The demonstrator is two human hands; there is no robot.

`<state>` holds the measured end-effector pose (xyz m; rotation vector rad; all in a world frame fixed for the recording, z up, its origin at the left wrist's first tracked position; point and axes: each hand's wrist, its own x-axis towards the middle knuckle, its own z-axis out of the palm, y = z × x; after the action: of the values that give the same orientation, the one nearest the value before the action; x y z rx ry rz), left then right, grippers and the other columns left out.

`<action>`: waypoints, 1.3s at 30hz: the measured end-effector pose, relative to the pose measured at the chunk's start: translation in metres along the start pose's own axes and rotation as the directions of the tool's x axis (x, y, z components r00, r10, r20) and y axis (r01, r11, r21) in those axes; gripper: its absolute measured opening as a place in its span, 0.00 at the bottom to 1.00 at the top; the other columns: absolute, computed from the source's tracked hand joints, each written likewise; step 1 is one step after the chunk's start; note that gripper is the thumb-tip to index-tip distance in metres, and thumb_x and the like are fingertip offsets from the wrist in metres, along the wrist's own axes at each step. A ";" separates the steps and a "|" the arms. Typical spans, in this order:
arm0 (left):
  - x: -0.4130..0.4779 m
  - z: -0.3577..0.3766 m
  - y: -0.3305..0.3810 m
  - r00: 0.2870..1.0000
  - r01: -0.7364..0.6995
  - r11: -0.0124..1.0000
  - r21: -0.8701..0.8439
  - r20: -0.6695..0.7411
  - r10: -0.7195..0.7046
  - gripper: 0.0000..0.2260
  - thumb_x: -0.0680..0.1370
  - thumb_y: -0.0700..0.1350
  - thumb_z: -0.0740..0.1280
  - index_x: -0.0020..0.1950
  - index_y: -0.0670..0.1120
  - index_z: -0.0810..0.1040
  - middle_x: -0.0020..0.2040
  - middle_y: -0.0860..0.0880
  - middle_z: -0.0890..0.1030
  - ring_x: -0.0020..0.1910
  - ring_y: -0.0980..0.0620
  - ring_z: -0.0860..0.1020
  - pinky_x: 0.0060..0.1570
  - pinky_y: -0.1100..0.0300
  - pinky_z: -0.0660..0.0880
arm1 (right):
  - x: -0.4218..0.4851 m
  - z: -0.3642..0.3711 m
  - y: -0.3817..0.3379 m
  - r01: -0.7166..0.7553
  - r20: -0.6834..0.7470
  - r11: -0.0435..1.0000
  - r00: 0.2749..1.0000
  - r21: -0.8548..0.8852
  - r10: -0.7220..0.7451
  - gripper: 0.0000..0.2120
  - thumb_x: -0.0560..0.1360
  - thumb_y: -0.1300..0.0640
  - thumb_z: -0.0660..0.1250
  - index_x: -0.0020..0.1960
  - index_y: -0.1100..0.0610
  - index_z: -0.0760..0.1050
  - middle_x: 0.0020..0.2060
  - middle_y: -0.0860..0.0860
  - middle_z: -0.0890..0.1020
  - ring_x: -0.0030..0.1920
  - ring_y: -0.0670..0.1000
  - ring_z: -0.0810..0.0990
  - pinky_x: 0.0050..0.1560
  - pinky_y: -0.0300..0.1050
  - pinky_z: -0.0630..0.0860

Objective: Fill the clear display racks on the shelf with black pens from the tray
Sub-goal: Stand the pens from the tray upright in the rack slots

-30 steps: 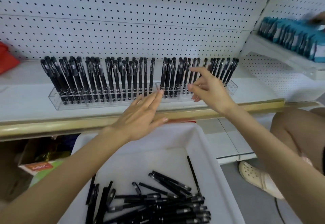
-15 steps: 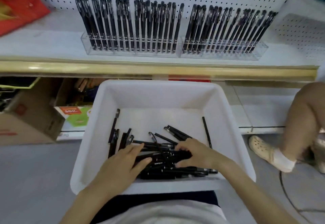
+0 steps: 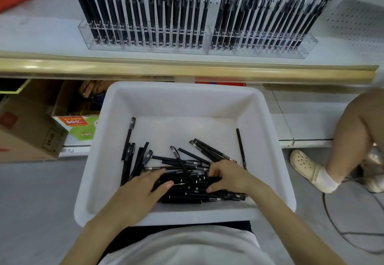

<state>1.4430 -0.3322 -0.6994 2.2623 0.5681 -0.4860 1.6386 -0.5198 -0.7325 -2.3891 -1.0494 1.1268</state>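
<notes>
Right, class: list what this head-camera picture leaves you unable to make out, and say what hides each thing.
All from the head view:
Tray pens under the left hand and right hand: covered, so whether the right hand grips any is unclear.
Tops of the racked pens: cut by the top edge.
Print on the racked pens: too small.
Cardboard box: cut by the left edge.

Tops of the racked pens are being cut off by the upper edge. At lower centre, the pen pile is being partly covered by the left hand and right hand.
</notes>
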 end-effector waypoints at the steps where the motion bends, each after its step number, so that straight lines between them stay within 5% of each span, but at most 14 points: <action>1: 0.000 0.001 0.000 1.000 0.000 1.000 0.000 0.007 0.000 0.35 0.71 0.72 0.47 0.76 0.61 0.57 0.74 0.58 0.65 0.72 0.58 0.64 0.69 0.59 0.62 | 0.000 0.000 0.001 0.007 -0.011 0.999 1.000 0.032 -0.007 0.14 0.65 0.50 0.79 0.39 0.45 0.73 0.39 0.41 0.76 0.43 0.43 0.74 0.42 0.35 0.68; 7: -0.001 -0.002 0.004 1.000 -0.008 1.000 0.003 -0.010 0.008 0.36 0.70 0.71 0.46 0.76 0.60 0.58 0.72 0.59 0.67 0.70 0.60 0.66 0.67 0.61 0.63 | -0.001 -0.008 0.000 0.024 -0.051 0.984 0.999 0.176 -0.015 0.13 0.68 0.50 0.77 0.49 0.55 0.83 0.42 0.45 0.82 0.43 0.38 0.77 0.47 0.34 0.73; 9: -0.001 -0.002 0.004 1.000 -0.011 1.000 -0.012 -0.007 0.011 0.37 0.69 0.72 0.45 0.76 0.60 0.59 0.71 0.59 0.68 0.69 0.60 0.66 0.68 0.61 0.64 | 0.000 -0.008 -0.001 0.047 -0.043 0.965 0.998 0.256 -0.038 0.07 0.70 0.50 0.75 0.41 0.54 0.82 0.33 0.42 0.79 0.34 0.39 0.74 0.41 0.33 0.69; 11: 0.000 -0.003 0.003 1.000 -0.010 1.000 -0.026 0.001 0.010 0.37 0.69 0.72 0.45 0.76 0.61 0.59 0.71 0.59 0.68 0.69 0.61 0.66 0.68 0.61 0.64 | 0.001 -0.008 -0.003 0.065 -0.041 0.954 0.998 0.293 -0.055 0.13 0.73 0.52 0.72 0.33 0.55 0.77 0.25 0.43 0.72 0.28 0.42 0.67 0.35 0.33 0.63; 14: 0.000 -0.003 0.005 1.000 -0.014 0.999 -0.033 -0.007 0.014 0.35 0.70 0.70 0.47 0.75 0.60 0.60 0.71 0.60 0.69 0.68 0.61 0.67 0.67 0.62 0.64 | 0.002 -0.008 -0.005 0.088 -0.053 0.935 0.996 0.345 -0.074 0.12 0.74 0.52 0.71 0.33 0.50 0.79 0.29 0.45 0.80 0.32 0.40 0.74 0.39 0.33 0.68; 17: -0.001 -0.006 0.008 0.998 -0.046 0.998 -0.046 -0.032 0.045 0.32 0.72 0.68 0.49 0.74 0.59 0.62 0.67 0.62 0.70 0.66 0.63 0.69 0.65 0.64 0.65 | 0.002 -0.008 -0.008 0.129 -0.057 0.918 0.992 0.375 -0.116 0.11 0.75 0.52 0.70 0.37 0.57 0.81 0.33 0.51 0.82 0.38 0.45 0.79 0.46 0.42 0.76; 20: 0.005 -0.013 0.012 0.987 -0.111 0.980 -0.163 -0.130 0.090 0.27 0.72 0.65 0.55 0.69 0.57 0.71 0.60 0.62 0.76 0.57 0.69 0.74 0.59 0.68 0.70 | 0.001 -0.012 -0.016 0.186 -0.098 0.870 0.982 0.456 -0.159 0.12 0.76 0.56 0.69 0.41 0.66 0.80 0.31 0.49 0.79 0.36 0.43 0.78 0.42 0.39 0.76; 24: 0.021 -0.027 0.030 0.950 -0.197 0.893 -0.405 -0.305 0.071 0.15 0.74 0.55 0.64 0.58 0.52 0.80 0.49 0.56 0.82 0.48 0.64 0.79 0.50 0.69 0.76 | -0.003 -0.026 -0.036 0.226 -0.104 0.815 0.974 0.533 -0.202 0.07 0.75 0.58 0.70 0.38 0.56 0.80 0.30 0.47 0.79 0.34 0.43 0.77 0.37 0.35 0.74; 27: 0.029 -0.040 0.049 0.937 -0.264 0.835 -0.483 -0.333 0.104 0.07 0.76 0.47 0.67 0.52 0.51 0.82 0.44 0.53 0.84 0.45 0.56 0.82 0.42 0.64 0.79 | -0.006 -0.039 -0.052 0.286 -0.121 0.800 0.957 0.527 -0.263 0.06 0.74 0.59 0.71 0.38 0.54 0.81 0.30 0.51 0.79 0.33 0.44 0.77 0.35 0.35 0.73; 30: 0.035 -0.052 0.064 0.926 -0.317 0.828 -0.462 -0.338 0.166 0.03 0.76 0.45 0.69 0.45 0.50 0.83 0.41 0.53 0.84 0.41 0.54 0.82 0.39 0.63 0.79 | -0.006 -0.052 -0.060 0.330 -0.152 0.821 0.944 0.466 -0.293 0.09 0.73 0.56 0.71 0.44 0.64 0.83 0.34 0.60 0.81 0.35 0.48 0.78 0.39 0.44 0.76; 35: 0.039 -0.064 0.076 0.922 -0.335 0.831 -0.444 -0.335 0.192 0.04 0.73 0.44 0.71 0.40 0.45 0.83 0.34 0.50 0.83 0.33 0.54 0.82 0.35 0.65 0.77 | -0.006 -0.068 -0.066 0.349 -0.168 0.858 0.937 0.376 -0.307 0.09 0.73 0.54 0.73 0.39 0.60 0.81 0.28 0.48 0.79 0.30 0.42 0.74 0.35 0.37 0.70; 39: 0.045 -0.083 0.081 0.896 -0.352 0.834 -0.424 -0.409 0.171 0.06 0.74 0.40 0.71 0.37 0.41 0.82 0.31 0.46 0.82 0.28 0.51 0.81 0.30 0.65 0.77 | -0.009 -0.088 -0.054 0.289 -0.158 0.889 0.956 0.356 -0.248 0.09 0.71 0.55 0.74 0.38 0.60 0.81 0.27 0.50 0.79 0.30 0.44 0.75 0.35 0.37 0.70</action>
<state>1.5371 -0.3107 -0.6213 1.8908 0.4727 0.2083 1.6757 -0.4857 -0.6422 -1.9141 -0.9877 0.9825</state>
